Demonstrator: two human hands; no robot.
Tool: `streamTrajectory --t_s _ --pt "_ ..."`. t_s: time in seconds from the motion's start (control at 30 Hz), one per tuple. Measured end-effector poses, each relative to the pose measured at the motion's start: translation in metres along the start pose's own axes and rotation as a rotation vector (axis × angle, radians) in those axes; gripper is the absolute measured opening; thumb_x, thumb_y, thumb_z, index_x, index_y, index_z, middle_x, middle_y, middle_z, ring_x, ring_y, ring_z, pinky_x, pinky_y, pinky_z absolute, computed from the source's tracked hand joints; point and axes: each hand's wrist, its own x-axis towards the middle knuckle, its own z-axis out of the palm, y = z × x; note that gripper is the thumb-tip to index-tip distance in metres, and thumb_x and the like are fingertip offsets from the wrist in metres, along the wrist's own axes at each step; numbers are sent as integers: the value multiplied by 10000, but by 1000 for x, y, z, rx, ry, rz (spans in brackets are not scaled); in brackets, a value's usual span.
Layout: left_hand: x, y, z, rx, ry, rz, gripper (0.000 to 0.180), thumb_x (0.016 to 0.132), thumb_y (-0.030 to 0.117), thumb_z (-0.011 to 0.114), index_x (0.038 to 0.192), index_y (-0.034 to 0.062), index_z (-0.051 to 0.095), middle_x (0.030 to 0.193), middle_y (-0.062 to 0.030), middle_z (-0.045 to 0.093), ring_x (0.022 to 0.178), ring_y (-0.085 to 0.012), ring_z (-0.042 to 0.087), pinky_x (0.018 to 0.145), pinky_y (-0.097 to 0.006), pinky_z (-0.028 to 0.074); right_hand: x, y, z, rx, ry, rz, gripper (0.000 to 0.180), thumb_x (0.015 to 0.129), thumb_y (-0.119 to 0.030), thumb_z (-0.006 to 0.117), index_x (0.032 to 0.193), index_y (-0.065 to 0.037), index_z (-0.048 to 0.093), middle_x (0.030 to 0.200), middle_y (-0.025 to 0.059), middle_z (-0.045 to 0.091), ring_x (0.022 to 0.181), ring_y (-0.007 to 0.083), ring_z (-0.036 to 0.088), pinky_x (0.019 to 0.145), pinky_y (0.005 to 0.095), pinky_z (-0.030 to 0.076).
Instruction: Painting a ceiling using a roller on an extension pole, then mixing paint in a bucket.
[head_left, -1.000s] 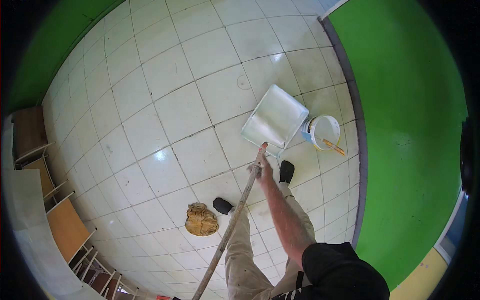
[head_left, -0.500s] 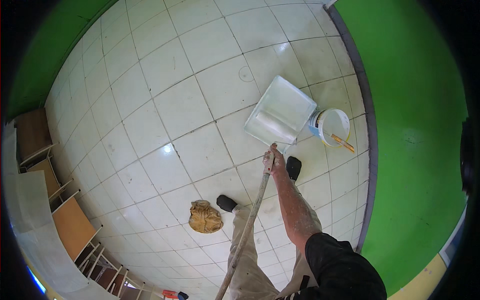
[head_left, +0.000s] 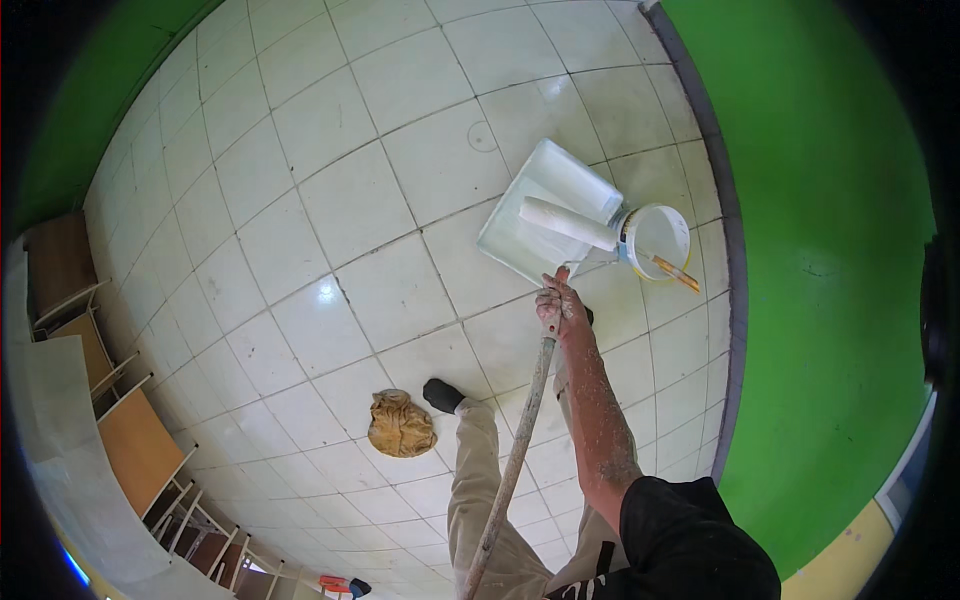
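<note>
Right hand: paint-flecked, clenched round a long wooden pole. Pole end: fluffy white cylindrical roller, lying in a rectangular white plastic tray on the glossy tiled floor. Beside tray: round white bucket. Crumpled tan rag near left shoe. Left hand out of sight.

Left hand out of view; pole cut off by lower edge.

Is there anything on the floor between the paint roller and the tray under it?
Nothing visible. The right hand grips the pole, and the roller lies over the white tray. The paint bucket stands beside the tray, and the crumpled rag lies apart, near the foot.
</note>
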Motion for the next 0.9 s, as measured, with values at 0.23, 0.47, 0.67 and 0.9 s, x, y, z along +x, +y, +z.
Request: streamTrajectory --t_s 0.23,0.47,0.67,0.9 --pt "-12 -7 -2 45 -106 -94 403 932 507 475 919 128 610 738 -163 570 705 -255 550 626 -425 391 -10 6 -5 153 -158 92 129 905 -129 587 805 -131 505 580 -76 368 453 60 373 411 233 378" --pt "-27 -13 3 43 -171 -172 475 910 572 467 993 135 634 821 -208 608 801 -296 595 713 -452 429 -19 38 -11 -177 160 -100 121 877 -136 628 819 -142 522 571 -60 393 450 99 433 408 257 390" --pt "-25 -15 -5 15 -183 -149 549 892 627 459 1056 141 655 892 -246 640 884 -331 633 788 -475 461 -38 48 -13 -528 299 -238 176 844 -269 672 787 -161 545 536 9 473 444 168 477 435 329 422" --pt "12 -73 0 -84 35 69 582 889 641 465 1012 114 679 900 -204 682 880 -362 652 780 -452 491 -80 89 33 -617 349 -282 222 842 -267 655 724 -153 506 514 29 457 400 202 461 388 367 390"
